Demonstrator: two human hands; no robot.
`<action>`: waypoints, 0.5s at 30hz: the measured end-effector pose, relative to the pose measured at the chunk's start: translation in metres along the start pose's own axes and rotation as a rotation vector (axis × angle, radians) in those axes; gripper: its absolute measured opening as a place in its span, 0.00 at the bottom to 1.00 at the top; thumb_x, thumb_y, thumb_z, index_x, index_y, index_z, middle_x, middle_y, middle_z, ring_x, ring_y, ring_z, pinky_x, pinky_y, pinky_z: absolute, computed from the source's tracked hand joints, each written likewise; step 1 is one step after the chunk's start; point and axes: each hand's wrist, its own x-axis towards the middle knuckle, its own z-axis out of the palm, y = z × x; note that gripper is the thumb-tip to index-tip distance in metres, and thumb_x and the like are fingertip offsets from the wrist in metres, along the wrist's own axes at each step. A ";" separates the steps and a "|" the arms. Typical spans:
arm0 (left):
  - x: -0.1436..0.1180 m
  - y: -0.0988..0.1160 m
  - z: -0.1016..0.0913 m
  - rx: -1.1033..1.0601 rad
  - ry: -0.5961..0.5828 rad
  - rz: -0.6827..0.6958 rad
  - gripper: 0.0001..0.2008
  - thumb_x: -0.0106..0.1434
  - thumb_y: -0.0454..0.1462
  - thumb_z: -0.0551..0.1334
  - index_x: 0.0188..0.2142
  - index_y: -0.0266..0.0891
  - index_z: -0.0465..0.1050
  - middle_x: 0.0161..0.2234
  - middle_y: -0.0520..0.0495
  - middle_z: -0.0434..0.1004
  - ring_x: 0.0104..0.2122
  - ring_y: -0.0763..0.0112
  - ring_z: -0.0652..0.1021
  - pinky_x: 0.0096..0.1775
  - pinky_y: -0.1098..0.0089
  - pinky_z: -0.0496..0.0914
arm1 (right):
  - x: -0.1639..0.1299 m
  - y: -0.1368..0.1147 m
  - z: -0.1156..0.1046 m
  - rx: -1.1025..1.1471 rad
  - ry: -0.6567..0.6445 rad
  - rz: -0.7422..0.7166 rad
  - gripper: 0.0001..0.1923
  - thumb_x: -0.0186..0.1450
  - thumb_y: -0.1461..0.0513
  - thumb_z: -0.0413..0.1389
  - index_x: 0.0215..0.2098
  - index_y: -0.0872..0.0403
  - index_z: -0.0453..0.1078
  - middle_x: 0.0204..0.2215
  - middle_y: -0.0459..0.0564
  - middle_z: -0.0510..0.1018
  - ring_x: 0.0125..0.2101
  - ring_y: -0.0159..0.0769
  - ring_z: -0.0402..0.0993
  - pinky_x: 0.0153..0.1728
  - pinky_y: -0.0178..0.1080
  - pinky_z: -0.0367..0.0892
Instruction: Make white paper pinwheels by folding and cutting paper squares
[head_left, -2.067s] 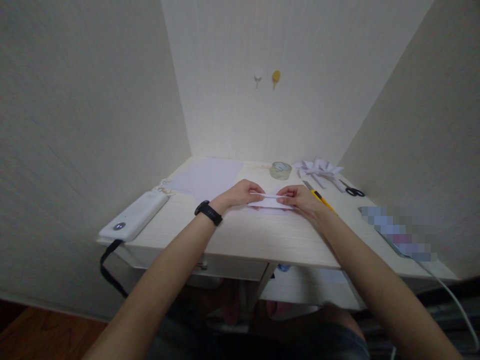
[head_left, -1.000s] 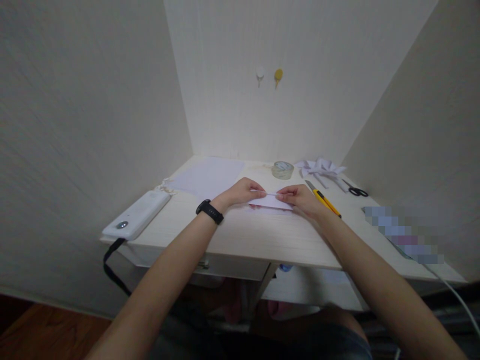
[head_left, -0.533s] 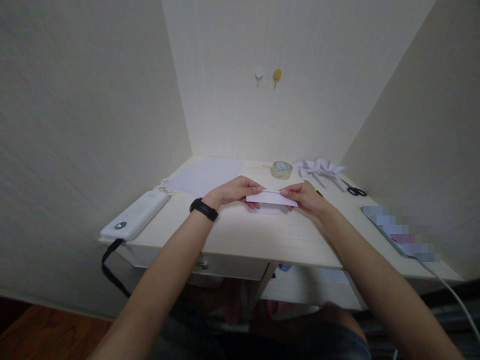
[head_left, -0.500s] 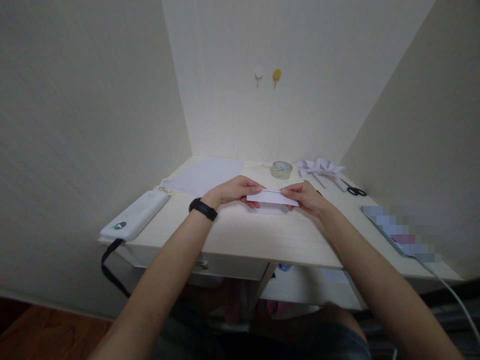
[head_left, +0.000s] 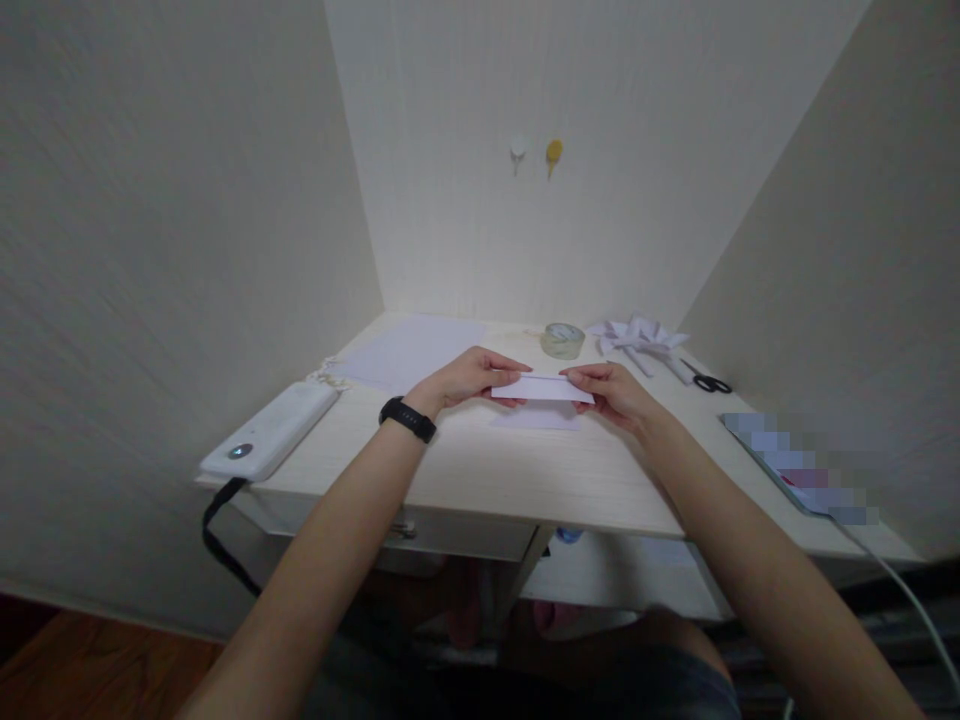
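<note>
A narrow folded strip of white paper [head_left: 541, 388] is held a little above the pale wooden desk [head_left: 525, 470]. My left hand [head_left: 469, 377], with a black band on its wrist, pinches the strip's left end. My right hand [head_left: 611, 392] pinches the right end. Under the strip another small white paper piece [head_left: 536, 420] lies flat on the desk.
White sheets [head_left: 409, 352] lie at the back left. A tape roll [head_left: 562, 340], a white paper pinwheel [head_left: 637, 335] and black scissors [head_left: 709, 382] sit at the back right. A white device [head_left: 270, 432] with a black strap rests on the left edge. Walls enclose three sides.
Both hands have lifted the folded strip off the desk and turned it up, leaving a small paper piece lying below. The yellow knife seen earlier is now hidden behind my right hand.
</note>
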 end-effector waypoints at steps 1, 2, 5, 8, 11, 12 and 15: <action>0.000 0.000 0.000 -0.005 0.011 0.001 0.17 0.59 0.33 0.69 0.49 0.30 0.77 0.40 0.38 0.82 0.33 0.70 0.82 0.42 0.65 0.78 | 0.000 0.000 0.000 0.010 0.004 0.004 0.19 0.47 0.58 0.73 0.35 0.58 0.81 0.28 0.51 0.80 0.24 0.29 0.71 0.23 0.32 0.72; 0.000 0.000 0.000 -0.009 0.022 0.006 0.17 0.59 0.33 0.69 0.48 0.31 0.77 0.40 0.38 0.82 0.33 0.70 0.82 0.42 0.64 0.78 | 0.000 0.000 0.000 0.021 0.009 0.009 0.19 0.47 0.59 0.73 0.35 0.58 0.81 0.28 0.51 0.80 0.24 0.29 0.71 0.23 0.33 0.73; 0.000 -0.001 0.000 -0.011 0.046 0.030 0.16 0.58 0.32 0.70 0.47 0.32 0.78 0.40 0.39 0.82 0.34 0.71 0.81 0.44 0.64 0.78 | 0.000 0.000 0.000 0.044 0.029 0.020 0.18 0.45 0.61 0.73 0.33 0.58 0.81 0.29 0.52 0.81 0.25 0.30 0.73 0.26 0.34 0.74; 0.000 -0.001 -0.001 0.018 0.061 0.053 0.15 0.56 0.32 0.71 0.45 0.33 0.80 0.42 0.40 0.82 0.35 0.71 0.81 0.45 0.65 0.77 | 0.000 0.001 0.000 0.057 0.038 0.020 0.18 0.44 0.61 0.74 0.32 0.58 0.81 0.30 0.52 0.82 0.26 0.31 0.73 0.29 0.36 0.76; 0.001 -0.002 -0.002 0.056 0.071 0.063 0.16 0.55 0.33 0.72 0.44 0.34 0.80 0.45 0.40 0.81 0.36 0.71 0.80 0.46 0.64 0.75 | 0.000 0.001 0.000 0.068 0.045 0.023 0.18 0.42 0.61 0.74 0.31 0.58 0.81 0.29 0.52 0.82 0.25 0.31 0.74 0.30 0.36 0.76; 0.001 -0.003 -0.002 0.066 0.072 0.061 0.16 0.55 0.34 0.72 0.44 0.34 0.80 0.45 0.39 0.81 0.37 0.71 0.80 0.47 0.64 0.75 | 0.000 0.001 0.001 0.069 0.045 0.023 0.18 0.42 0.61 0.74 0.31 0.58 0.81 0.29 0.52 0.82 0.25 0.31 0.74 0.30 0.36 0.76; 0.001 -0.003 -0.002 0.099 0.088 0.061 0.16 0.55 0.36 0.72 0.44 0.33 0.80 0.46 0.38 0.81 0.37 0.71 0.79 0.46 0.65 0.74 | -0.001 0.001 0.001 0.061 0.052 0.022 0.18 0.41 0.62 0.74 0.30 0.58 0.81 0.28 0.52 0.82 0.26 0.31 0.74 0.30 0.36 0.76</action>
